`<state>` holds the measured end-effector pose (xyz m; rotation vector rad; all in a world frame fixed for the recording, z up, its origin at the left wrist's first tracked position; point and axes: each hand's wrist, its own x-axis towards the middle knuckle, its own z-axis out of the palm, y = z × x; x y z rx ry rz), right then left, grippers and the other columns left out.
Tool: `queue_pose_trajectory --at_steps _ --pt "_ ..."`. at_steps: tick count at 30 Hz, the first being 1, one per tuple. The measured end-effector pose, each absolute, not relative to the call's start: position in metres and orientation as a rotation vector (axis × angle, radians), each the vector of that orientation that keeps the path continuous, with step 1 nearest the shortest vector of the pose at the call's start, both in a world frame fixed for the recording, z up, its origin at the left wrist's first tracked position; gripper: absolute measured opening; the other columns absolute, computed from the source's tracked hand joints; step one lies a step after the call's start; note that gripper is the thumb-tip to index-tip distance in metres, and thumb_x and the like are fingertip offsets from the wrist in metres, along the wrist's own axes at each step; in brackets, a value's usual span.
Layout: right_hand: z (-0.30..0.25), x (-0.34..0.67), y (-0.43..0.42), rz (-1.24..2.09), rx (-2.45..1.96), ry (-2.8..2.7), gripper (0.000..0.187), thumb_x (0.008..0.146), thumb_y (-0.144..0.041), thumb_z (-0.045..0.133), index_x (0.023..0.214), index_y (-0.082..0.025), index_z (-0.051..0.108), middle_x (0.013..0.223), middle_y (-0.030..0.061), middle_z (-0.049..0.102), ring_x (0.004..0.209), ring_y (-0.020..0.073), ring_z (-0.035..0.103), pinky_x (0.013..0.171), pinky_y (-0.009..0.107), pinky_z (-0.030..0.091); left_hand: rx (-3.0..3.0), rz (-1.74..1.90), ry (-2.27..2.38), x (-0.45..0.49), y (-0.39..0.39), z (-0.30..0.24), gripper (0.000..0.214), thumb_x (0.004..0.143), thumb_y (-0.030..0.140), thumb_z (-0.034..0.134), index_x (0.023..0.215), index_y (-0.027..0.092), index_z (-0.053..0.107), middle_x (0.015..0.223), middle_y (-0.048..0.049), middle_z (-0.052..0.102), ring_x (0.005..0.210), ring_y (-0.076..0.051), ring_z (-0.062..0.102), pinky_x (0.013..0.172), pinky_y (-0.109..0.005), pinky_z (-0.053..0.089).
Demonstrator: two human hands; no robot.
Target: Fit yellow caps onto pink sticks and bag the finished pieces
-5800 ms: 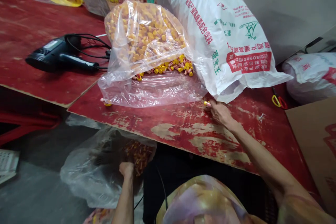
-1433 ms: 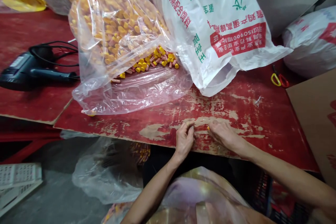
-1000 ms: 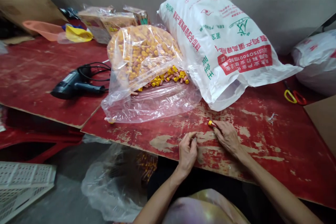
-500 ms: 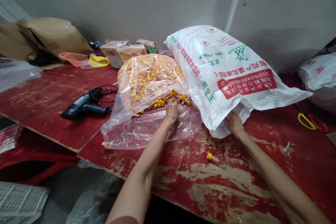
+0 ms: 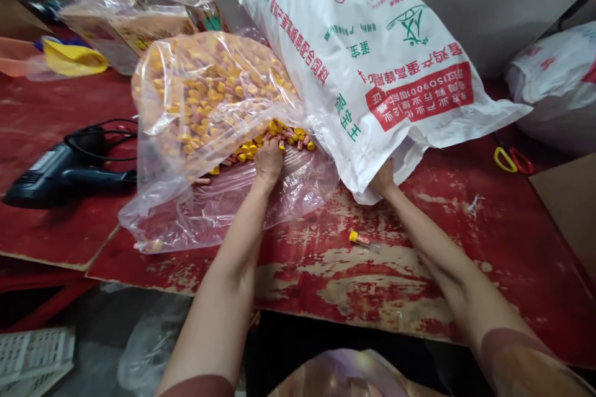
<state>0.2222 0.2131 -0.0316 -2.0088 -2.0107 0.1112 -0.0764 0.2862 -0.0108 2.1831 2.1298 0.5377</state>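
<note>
My left hand point(image 5: 269, 161) is at the mouth of a clear plastic bag point(image 5: 181, 214) full of small tubes with yellow caps point(image 5: 246, 150). Its fingers are bent down among the tubes at the opening; whether they grip one is hidden. My right hand point(image 5: 383, 178) reaches into the open mouth of a large white woven sack point(image 5: 344, 56) with red and green print. The sack's edge covers its fingers. On the table in front of the sack lies a single clear tube with a yellow cap point(image 5: 364, 240).
A dark heat gun point(image 5: 60, 170) with its cord lies left on the worn red table point(image 5: 298, 267). Boxes point(image 5: 139, 28) and a yellow scoop-like item point(image 5: 74, 59) stand behind. Scissors point(image 5: 512, 160), another white sack point(image 5: 554, 84) and cardboard point(image 5: 570, 198) are at the right.
The view has tilted down and shifted right, so the bags appear higher and further left. My right hand has gone deeper into the sack. My left hand stays at the tubes.
</note>
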Motion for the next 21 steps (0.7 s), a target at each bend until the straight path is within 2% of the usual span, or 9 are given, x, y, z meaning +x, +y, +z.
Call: queue_pose_trajectory --at_steps 3,8,11,13,17,21 --pt "-0.023 0.222 0.204 0.033 -2.125 -1.9 0.035 0.084 -0.027 0.052 0.11 -0.005 0.058 0.114 0.0229 0.051 0.108 0.0352 0.039 0.087 0.046 0.028 2.22 0.558 2.046 -0.078 0.285 -0.012 0.029 0.096 0.029 0.041 0.111 0.01 0.055 0.099 -0.0083 0.055 0.087 -0.016 0.049 0.08 -0.031 0.038" --pt "-0.011 0.223 0.179 -0.106 -2.03 -1.838 0.031 0.083 -0.027 0.05 0.105 -0.008 0.061 0.106 0.0186 0.057 0.1 0.0311 0.046 0.084 0.042 0.031 2.175 0.783 1.934 -0.081 0.279 -0.016 0.017 0.092 0.018 0.045 0.083 0.011 0.057 0.081 -0.0037 0.05 0.075 -0.013 0.044 0.073 -0.027 0.033" --pt "-0.011 0.229 0.151 0.056 -1.905 -1.815 0.027 0.083 -0.026 0.047 0.102 -0.014 0.062 0.095 0.0113 0.062 0.091 0.025 0.053 0.082 0.037 0.037 2.153 0.875 1.888 -0.087 0.269 -0.018 0.016 0.087 0.016 0.051 0.072 0.015 0.054 0.075 -0.0028 0.05 0.07 -0.014 0.044 0.068 -0.026 0.032" --pt "-0.01 0.233 0.128 0.258 -1.783 -1.702 0.029 0.083 -0.029 0.047 0.104 -0.016 0.062 0.094 0.0089 0.063 0.087 0.0217 0.056 0.078 0.034 0.042 2.13 0.94 1.845 -0.091 0.259 -0.015 0.018 0.084 0.015 0.053 0.067 0.017 0.053 0.071 -0.0027 0.051 0.068 -0.015 0.046 0.066 -0.027 0.033" --pt "-0.004 0.238 0.085 0.567 -1.591 -1.502 0.029 0.081 -0.035 0.052 0.102 -0.019 0.062 0.101 0.0067 0.061 0.089 0.0189 0.057 0.076 0.031 0.045 1.974 1.15 1.736 -0.083 0.219 0.002 0.014 0.083 0.019 0.05 0.072 0.02 0.059 0.067 -0.002 0.057 0.064 -0.015 0.053 0.061 -0.026 0.038" --pt "-0.002 0.237 0.057 0.885 -1.438 -1.327 0.032 0.078 -0.041 0.059 0.102 -0.02 0.062 0.099 0.0041 0.062 0.088 0.0177 0.057 0.078 0.03 0.046 1.433 1.248 1.287 -0.053 0.148 0.021 0.014 0.077 0.029 0.057 0.084 0.018 0.064 0.056 0.0024 0.058 0.047 -0.012 0.051 0.049 -0.024 0.042"
